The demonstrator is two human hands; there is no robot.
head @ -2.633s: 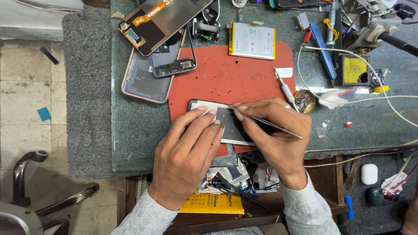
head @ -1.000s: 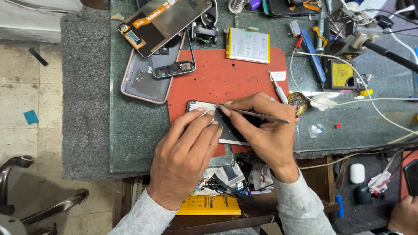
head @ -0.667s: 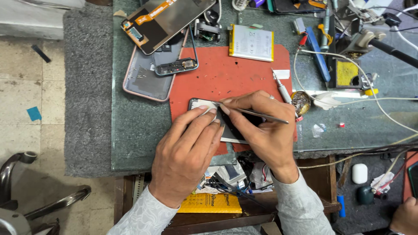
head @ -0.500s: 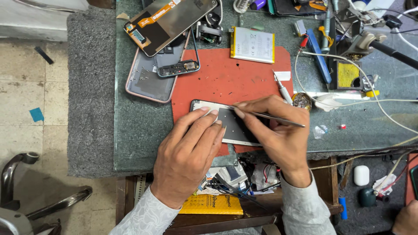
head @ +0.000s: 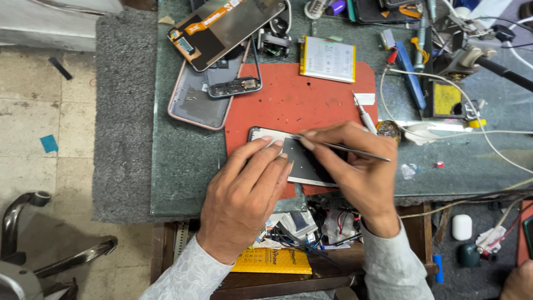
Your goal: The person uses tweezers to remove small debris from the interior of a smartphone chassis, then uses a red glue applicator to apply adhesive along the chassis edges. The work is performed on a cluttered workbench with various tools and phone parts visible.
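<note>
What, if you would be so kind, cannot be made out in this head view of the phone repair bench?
- Phone: its near half is hidden under the left hand and right hand.
- Tweezers: the tips' contact point is too small to tell.
- Display panel: its far end is cut off by the top edge.
- Drawer clutter: hidden by the wrists, too tangled to tell apart.

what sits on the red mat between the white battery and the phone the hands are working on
In the head view, mostly bare red mat lies between the battery and the phone; only the screwdriver lies at its right edge.
</note>
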